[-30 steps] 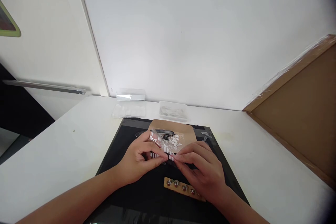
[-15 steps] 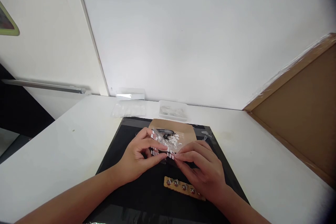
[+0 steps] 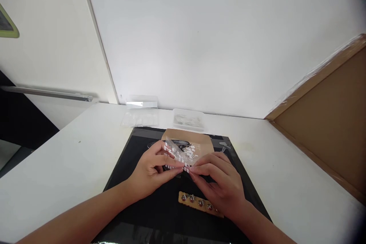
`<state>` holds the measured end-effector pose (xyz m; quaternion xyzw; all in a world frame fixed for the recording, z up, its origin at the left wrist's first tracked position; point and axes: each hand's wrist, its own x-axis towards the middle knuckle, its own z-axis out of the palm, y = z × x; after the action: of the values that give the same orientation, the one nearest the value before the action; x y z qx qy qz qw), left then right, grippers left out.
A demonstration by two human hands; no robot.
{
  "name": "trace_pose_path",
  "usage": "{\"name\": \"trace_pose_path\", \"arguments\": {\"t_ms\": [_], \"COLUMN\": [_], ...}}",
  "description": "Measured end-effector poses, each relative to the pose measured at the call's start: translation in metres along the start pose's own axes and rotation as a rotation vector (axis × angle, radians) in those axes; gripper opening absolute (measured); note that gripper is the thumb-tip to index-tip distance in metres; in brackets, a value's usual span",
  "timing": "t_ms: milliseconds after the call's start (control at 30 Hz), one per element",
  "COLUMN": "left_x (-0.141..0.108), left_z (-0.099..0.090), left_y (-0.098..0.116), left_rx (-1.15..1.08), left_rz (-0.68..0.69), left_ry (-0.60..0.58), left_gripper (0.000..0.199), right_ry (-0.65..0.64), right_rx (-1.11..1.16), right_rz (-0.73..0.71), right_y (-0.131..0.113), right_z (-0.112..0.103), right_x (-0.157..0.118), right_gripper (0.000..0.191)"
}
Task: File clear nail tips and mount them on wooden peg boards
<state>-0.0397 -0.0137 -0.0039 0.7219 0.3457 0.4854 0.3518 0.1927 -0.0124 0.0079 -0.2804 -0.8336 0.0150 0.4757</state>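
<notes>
- Your left hand [image 3: 150,171] clamps its fingers on glossy clear film [image 3: 176,153] dotted with white squares [image 3: 186,166].
- Your right hand's [image 3: 221,181] fingers pinch its edge.
- Scalloped tan strip [image 3: 196,204]: shiny round studs [image 3: 201,202].

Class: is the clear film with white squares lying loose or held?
Held: the left hand pinches the film, and the right hand is at its near end.

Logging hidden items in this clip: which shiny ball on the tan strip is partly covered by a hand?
The rightmost shiny ball, partly hidden by the right hand; the other four show uncovered.
</notes>
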Motion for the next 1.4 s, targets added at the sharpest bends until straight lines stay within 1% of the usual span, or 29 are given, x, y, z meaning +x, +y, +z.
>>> {"name": "trace_pose_path", "arguments": {"t_ms": [300,467,567,600,633,667,700,733,800,867,933,967,1033,1100,1167,1233,1300,1333,1400], "left_x": [-0.001,-0.001,0.001,0.001,0.002,0.002,0.003,0.003,0.002,0.001,0.0,0.0,0.001,0.002,0.003,0.004,0.003,0.002,0.001], "left_z": [-0.001,-0.001,-0.003,-0.004,-0.005,-0.006,-0.007,-0.008,-0.008,-0.007,-0.005,-0.004,-0.003,-0.003,-0.003,-0.004,-0.004,-0.004,-0.003], "left_y": [0.0,0.003,0.005,0.006,0.006,0.006,0.006,0.006,0.006,0.006,0.007,0.007,0.007,0.006,0.006,0.008,0.01,0.011,0.012], "left_rx": [-0.051,-0.074,-0.057,-0.05,-0.044,-0.04,-0.039,-0.044,-0.074,-0.133,-0.219,-0.272,-0.373,-0.438,-0.466,-0.478,-0.484,-0.487,-0.495], "left_rz": [-0.003,-0.012,-0.009,-0.005,-0.001,0.001,-0.001,-0.008,-0.044,-0.11,-0.179,-0.202,-0.231,-0.246,-0.258,-0.268,-0.28,-0.287,-0.305], "left_ry": [-0.018,-0.001,0.03,0.044,0.055,0.056,0.044,0.02,-0.042,-0.083,-0.085,-0.077,-0.053,-0.032,-0.022,-0.018,-0.02,-0.024,-0.046], "left_gripper": [0.01,0.008,0.007,0.007,0.007,0.007,0.008,0.008,0.009,0.011,0.012,0.012,0.012,0.013,0.013,0.013,0.013,0.014,0.014], "right_ry": [0.008,0.025,0.057,0.098,0.126,0.124,0.11,0.079,-0.004,-0.129,-0.266,-0.308,-0.378,-0.435,-0.458,-0.413,-0.293,-0.203,-0.016], "right_rx": [-0.014,-0.065,-0.221,-0.318,-0.418,-0.512,-0.599,-0.656,-0.695,-0.707,-0.688,-0.676,-0.629,-0.546,-0.479,-0.479,-0.53,-0.554,-0.532], "right_rz": [-0.008,-0.004,0.013,0.036,0.084,0.154,0.239,0.331,0.513,0.697,0.858,0.9,0.936,0.922,0.887,0.849,0.805,0.776,0.707], "right_y": [-0.001,0.005,0.016,0.021,0.027,0.035,0.043,0.051,0.069,0.086,0.101,0.106,0.114,0.119,0.12,0.118,0.112,0.107,0.091], "right_z": [-0.002,-0.007,-0.019,-0.025,-0.033,-0.043,-0.053,-0.063,-0.083,-0.098,-0.107,-0.11,-0.113,-0.115,-0.117,-0.119,-0.118,-0.115,-0.103], "right_x": [0.002,0.002,0.004,0.006,0.007,0.007,0.008,0.007,0.004,-0.002,-0.01,-0.013,-0.02,-0.026,-0.029,-0.027,-0.021,-0.017,-0.007], "right_gripper": [0.02,0.02,0.016,0.014,0.012,0.008,0.006,0.01,0.015,0.019,0.023,0.024,0.029,0.038,0.048,0.059,0.068,0.067,0.054]}}
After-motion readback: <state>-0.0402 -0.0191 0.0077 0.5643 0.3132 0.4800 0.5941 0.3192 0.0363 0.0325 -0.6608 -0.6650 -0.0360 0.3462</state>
